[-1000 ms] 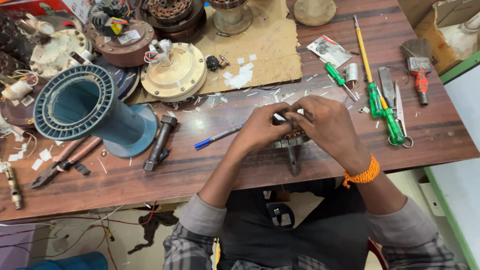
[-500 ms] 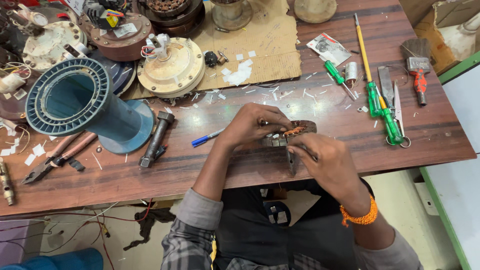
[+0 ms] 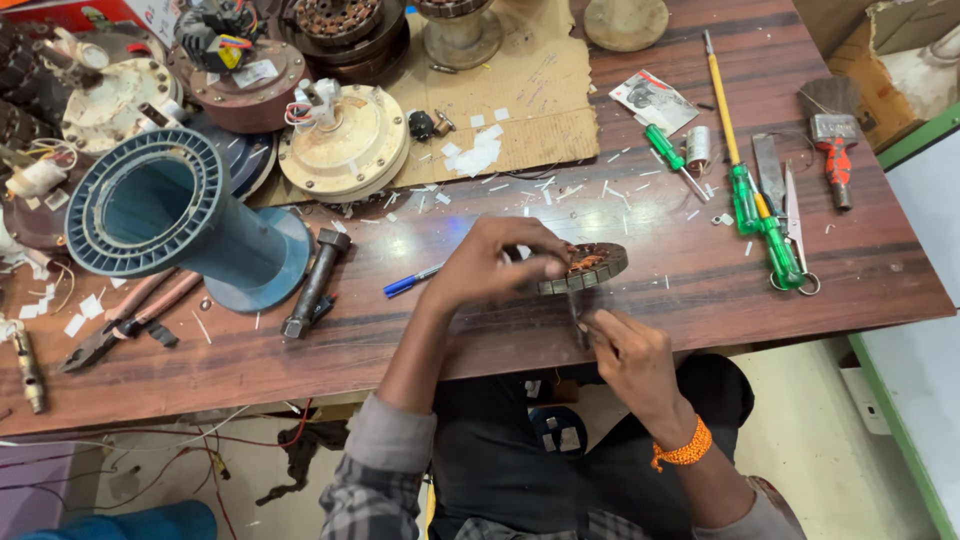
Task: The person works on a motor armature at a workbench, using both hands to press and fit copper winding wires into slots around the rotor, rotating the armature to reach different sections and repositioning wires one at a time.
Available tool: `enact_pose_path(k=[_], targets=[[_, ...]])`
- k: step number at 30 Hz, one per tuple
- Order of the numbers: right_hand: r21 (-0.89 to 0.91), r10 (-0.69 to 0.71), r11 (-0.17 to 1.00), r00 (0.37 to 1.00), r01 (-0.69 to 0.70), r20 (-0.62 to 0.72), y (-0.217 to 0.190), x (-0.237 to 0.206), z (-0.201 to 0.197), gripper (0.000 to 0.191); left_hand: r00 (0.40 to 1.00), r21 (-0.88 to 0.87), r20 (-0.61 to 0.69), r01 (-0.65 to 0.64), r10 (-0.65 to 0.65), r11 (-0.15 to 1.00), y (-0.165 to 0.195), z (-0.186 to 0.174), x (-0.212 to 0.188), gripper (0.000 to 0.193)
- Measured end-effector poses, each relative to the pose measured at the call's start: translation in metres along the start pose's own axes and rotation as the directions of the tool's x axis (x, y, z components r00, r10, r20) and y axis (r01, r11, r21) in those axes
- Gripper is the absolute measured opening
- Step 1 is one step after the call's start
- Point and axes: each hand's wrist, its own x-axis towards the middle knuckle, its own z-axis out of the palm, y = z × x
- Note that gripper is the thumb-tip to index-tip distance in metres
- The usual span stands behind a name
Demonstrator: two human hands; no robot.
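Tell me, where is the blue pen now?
In the head view, the blue pen lies on the wooden table, just beside the left hand, right of the dark bolt.

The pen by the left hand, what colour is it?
Blue, with a pale barrel; the pen shows best in the head view.

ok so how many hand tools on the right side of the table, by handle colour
green-handled screwdrivers: 3 – small, long yellow-shafted, lower
red-handled tool: 1
scissors: 1
total: 5
The left hand steadies the ring-shaped motor core; the right hand works at its edge.
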Motion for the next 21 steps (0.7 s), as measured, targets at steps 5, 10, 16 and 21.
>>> enact_pose_path(k=[5, 10, 16, 21], targets=[[0.12, 0.089, 0.99, 0.994, -0.08, -0.067, 0.012, -0.003, -0.005, 0.027, 0.967, 0.503, -0.079, -0.172, 0.244, 0.847, 0.027, 0.026, -0.023, 0.044], [0.194, 0.187, 0.968, 0.974, -0.16, -0.128, 0.008, 0.012, -0.037, 0.01, 0.928, 0.625, -0.088, -0.231, 0.361, 0.746, 0.016, 0.033, -0.023, 0.038], [0.065, 0.04, 0.997, 0.991, -0.032, -0.13, -0.017, 0.039, -0.059, 0.01, 0.878, 0.676, -0.029, -0.335, 0.478, 0.656, 0.002, 0.03, -0.023, 0.037], [0.045, -0.155, 0.986, 0.984, 0.159, -0.092, -0.033, 0.062, -0.055, 0.014, 0.876, 0.686, -0.001, -0.35, 0.482, 0.638, 0.001, 0.025, -0.026, 0.036]])
